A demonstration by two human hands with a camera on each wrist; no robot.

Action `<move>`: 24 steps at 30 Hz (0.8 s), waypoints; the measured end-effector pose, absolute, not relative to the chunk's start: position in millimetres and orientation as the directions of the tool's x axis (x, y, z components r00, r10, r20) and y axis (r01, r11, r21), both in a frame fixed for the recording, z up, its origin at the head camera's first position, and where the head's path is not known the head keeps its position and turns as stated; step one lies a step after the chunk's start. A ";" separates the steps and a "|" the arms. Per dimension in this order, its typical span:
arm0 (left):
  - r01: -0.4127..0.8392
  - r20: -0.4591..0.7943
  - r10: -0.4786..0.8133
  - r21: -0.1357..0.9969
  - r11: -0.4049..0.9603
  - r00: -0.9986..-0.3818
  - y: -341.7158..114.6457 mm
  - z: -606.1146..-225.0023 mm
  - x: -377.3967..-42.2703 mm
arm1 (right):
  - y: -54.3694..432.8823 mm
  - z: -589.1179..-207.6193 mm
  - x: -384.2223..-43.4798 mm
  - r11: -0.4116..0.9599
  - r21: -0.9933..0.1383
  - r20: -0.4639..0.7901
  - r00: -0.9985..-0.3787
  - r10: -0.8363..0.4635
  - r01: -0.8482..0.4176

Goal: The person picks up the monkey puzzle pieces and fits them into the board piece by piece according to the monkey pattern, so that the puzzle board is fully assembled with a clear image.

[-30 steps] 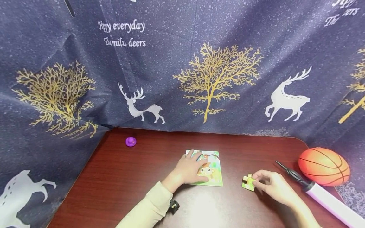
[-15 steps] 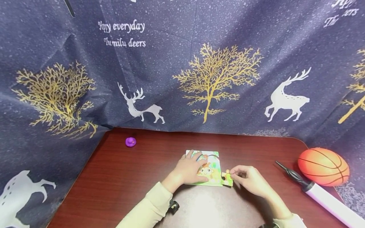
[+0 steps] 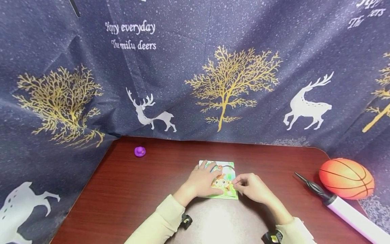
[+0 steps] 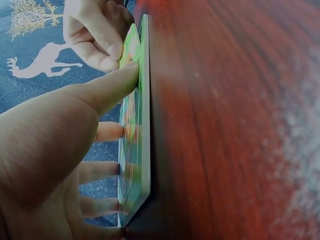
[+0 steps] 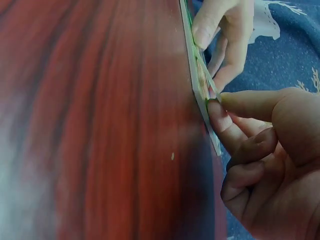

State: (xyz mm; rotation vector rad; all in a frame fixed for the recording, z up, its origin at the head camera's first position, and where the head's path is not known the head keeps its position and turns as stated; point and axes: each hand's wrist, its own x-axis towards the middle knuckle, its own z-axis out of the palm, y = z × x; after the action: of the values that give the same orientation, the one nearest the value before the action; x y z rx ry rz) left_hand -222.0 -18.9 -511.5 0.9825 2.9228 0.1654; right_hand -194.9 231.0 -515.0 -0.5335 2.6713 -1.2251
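Observation:
A square puzzle board (image 3: 229,167) with a monkey picture lies flat on the table. My left hand (image 3: 199,182) rests across its left half with fingers spread; in the left wrist view the thumb (image 4: 107,87) presses near the board's edge. My right hand (image 3: 253,187) is at the board's right side, pinching a jigsaw piece (image 5: 212,82) between thumb and forefinger. Seen from the left wrist, this green-edged piece (image 4: 130,44) stands slightly tilted over the board, its raised edge apart from it. Part of the picture is hidden under my left hand.
On the dark red wooden table (image 3: 146,183), a small purple toy (image 3: 139,151) sits at the back left. An orange basketball-patterned ball (image 3: 346,178) and a white hand pump (image 3: 353,217) with a black nozzle lie on the right. A blue printed curtain (image 3: 170,67) hangs behind.
My right hand has brought the jigsaw piece leftward, from the bare table to the board's right side, and now holds it over the board. My left hand has stayed in place.

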 end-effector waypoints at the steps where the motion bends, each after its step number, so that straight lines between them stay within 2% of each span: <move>1: 0.599 -0.016 0.605 0.118 0.792 -0.796 -18.4 -511.2 -221.8 | 229.4 -514.3 -195.4 0.607 -0.754 0.003 -0.926 -0.378 -0.251; 15: 0.577 -0.033 0.584 0.115 0.808 -0.811 -14.9 -509.5 -221.2 | 219.5 -509.4 -196.8 0.702 -0.665 0.011 -0.944 -0.331 -0.254; 24: 0.573 -0.031 0.581 0.128 0.809 -0.813 -13.8 -509.2 -220.6 | 217.4 -509.2 -195.2 0.713 -0.646 0.016 -0.938 -0.345 -0.273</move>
State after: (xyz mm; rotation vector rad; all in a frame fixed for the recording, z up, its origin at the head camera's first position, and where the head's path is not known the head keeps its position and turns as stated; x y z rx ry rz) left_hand -220.6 -13.8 -509.2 0.9334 2.9226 0.1727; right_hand -195.2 217.4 -509.2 -0.5082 2.8082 -1.0341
